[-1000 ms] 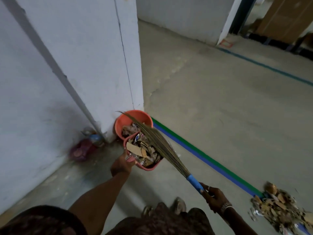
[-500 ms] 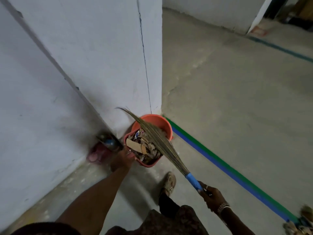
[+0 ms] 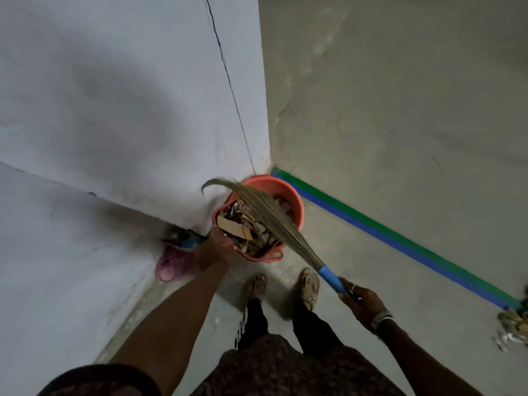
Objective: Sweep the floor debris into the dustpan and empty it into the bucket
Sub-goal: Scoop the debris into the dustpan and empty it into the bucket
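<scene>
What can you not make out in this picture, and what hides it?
All in the head view:
Bucket: most of its inside is hidden by the dustpan and broom.
Dustpan handle: covered by the left hand.
Debris pile at the right: cut off by the frame edge.
Thing in the corner: blurred, dark and blue; cannot be named.

We read no text, label, brand or number anywhere; the scraps (image 3: 228,227) in the dustpan (image 3: 265,256) are too blurred for us to make out any print.
</scene>
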The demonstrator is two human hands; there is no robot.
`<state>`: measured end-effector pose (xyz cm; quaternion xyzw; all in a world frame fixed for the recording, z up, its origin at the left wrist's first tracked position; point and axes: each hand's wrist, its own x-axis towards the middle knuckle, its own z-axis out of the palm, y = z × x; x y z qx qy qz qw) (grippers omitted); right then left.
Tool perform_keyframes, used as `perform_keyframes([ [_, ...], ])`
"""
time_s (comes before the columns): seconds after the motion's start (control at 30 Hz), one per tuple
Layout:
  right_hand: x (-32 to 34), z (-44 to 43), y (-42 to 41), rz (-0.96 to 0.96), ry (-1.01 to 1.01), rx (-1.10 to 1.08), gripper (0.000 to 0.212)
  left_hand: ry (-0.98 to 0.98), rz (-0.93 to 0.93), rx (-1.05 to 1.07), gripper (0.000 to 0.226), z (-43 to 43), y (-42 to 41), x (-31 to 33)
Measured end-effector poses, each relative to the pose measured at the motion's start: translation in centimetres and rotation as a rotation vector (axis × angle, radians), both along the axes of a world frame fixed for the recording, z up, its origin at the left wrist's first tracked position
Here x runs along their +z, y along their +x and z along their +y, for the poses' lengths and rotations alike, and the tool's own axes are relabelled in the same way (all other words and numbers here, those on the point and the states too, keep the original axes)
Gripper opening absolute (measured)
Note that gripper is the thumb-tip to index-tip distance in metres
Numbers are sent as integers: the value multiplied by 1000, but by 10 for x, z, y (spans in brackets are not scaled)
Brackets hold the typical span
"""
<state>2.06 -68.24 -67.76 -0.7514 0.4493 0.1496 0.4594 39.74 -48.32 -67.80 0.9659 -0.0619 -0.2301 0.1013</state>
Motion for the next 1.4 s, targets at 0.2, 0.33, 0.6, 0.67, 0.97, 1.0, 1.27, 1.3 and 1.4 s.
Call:
perform_keyframes([
  [0.2, -12, 31, 33, 114, -87, -34, 54, 138, 15, -94, 36, -28, 44, -40],
  [0.33, -11, 48, 47, 204, -154, -28, 55, 233, 27, -209, 24, -48, 64, -43],
  [0.6, 6, 78, 36, 177, -248, -86, 58, 538, 30, -358, 20, -71, 76, -7],
  [0.67, 14, 86, 30, 145, -261, -83, 58, 538, -3, -390, 25, -72, 82, -5],
  [0.97, 25, 125, 8, 147, -130, 6, 56, 402, 31, -427, 27, -85, 83, 19],
  [1.0, 26, 128, 9, 153, -133, 6, 56, 405, 34, -441, 28, -84, 84, 21],
  [1.27, 37, 139, 3, 181, -228, -135, 61, 537, 189, -374, 13, -87, 74, 58],
  [1.3, 39, 141, 1, 170, -240, -142, 62, 518, 212, -301, 11, -85, 74, 59],
  [1.4, 47, 141, -10, 137, -242, -148, 65, 315, 170, -361, 28, -78, 68, 57],
])
